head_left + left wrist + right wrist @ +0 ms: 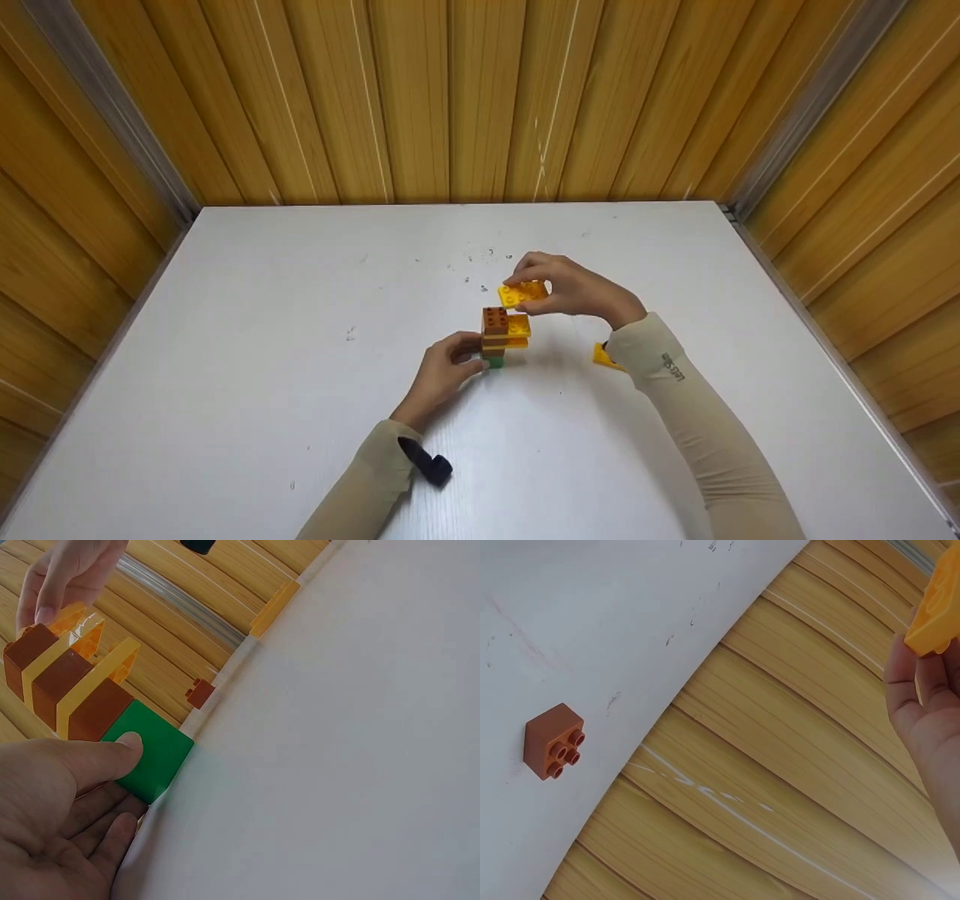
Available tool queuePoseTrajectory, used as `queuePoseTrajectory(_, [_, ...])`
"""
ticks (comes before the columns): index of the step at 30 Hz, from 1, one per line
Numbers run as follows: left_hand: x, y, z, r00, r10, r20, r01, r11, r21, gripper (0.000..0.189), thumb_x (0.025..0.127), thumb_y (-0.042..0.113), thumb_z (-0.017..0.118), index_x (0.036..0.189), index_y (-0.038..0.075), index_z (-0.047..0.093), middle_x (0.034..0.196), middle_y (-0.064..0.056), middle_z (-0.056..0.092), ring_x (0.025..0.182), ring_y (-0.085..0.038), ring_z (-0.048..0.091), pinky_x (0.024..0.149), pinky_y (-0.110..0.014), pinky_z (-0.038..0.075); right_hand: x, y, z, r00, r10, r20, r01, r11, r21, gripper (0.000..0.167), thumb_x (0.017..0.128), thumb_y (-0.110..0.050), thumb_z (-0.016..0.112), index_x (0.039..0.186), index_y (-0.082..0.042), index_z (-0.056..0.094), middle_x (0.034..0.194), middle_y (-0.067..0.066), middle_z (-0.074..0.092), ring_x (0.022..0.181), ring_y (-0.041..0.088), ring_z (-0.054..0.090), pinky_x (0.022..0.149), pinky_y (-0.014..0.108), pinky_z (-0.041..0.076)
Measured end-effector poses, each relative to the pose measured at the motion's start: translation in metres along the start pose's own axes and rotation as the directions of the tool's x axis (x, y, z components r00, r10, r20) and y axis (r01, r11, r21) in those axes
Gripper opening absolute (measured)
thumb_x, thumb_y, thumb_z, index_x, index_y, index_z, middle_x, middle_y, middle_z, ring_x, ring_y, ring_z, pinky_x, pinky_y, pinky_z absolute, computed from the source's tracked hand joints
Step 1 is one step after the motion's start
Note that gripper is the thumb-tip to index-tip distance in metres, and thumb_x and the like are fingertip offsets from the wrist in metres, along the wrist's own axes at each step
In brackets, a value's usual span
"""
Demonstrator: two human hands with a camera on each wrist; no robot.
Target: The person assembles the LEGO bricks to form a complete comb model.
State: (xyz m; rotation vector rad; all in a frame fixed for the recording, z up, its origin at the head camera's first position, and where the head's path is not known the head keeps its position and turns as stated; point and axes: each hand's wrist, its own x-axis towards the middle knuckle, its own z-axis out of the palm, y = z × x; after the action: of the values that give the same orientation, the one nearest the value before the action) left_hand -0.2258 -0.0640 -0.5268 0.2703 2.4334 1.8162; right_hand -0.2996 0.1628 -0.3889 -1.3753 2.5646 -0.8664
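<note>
A tower of building bricks (pixel 495 321) stands upright on the table, with a green brick (pixel 148 750) at its base. Above that, brown bricks alternate with yellow plates (pixel 97 682) that stick out to the right in the head view. My left hand (pixel 444 371) grips the green base, its thumb on one face and its fingers behind. Just above the tower's top, slightly right, my right hand (pixel 574 286) pinches a yellow building brick (pixel 517 293) with its studs up. In the right wrist view this yellow brick (pixel 936 607) is partly cut off by the frame.
Another yellow brick (pixel 607 358) lies on the white table (pixel 285 300) beside the right forearm, partly covered by the sleeve. A loose brown brick (pixel 553 741) also lies on the table. Wood-patterned panels (pixel 480 97) stand behind the table and along both sides.
</note>
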Motion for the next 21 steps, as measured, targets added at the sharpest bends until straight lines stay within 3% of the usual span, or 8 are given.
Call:
queuePoseTrajectory(11, [0.001,-0.002,0.000,1.000,0.027,0.011,-0.026,0.999,-0.019,0.038,0.085,0.003,0.069,0.122,0.008,0.061,0.123,-0.010,0.065,0.116,-0.024,0.061,0.101,-0.031,0.051,0.002,-0.008,0.007,0.997,-0.070,0.015,0.069,0.997,0.015,0.032,0.086,-0.015,0.071,0.117,-0.005,0.068,0.107,0.007,0.061,0.101,0.021,0.058,0.091,0.039,0.053])
queuePoseTrajectory(21, [0.000,-0.001,0.000,1.000,-0.006,0.004,0.006,1.000,0.003,0.038,0.086,0.005,0.068,0.123,0.012,0.061,0.123,-0.006,0.065,0.116,-0.022,0.061,0.103,-0.032,0.050,0.005,-0.011,0.013,0.997,-0.070,0.044,0.071,0.997,-0.012,0.033,0.086,-0.018,0.072,0.117,-0.005,0.068,0.106,0.008,0.061,0.102,0.021,0.059,0.094,0.039,0.054])
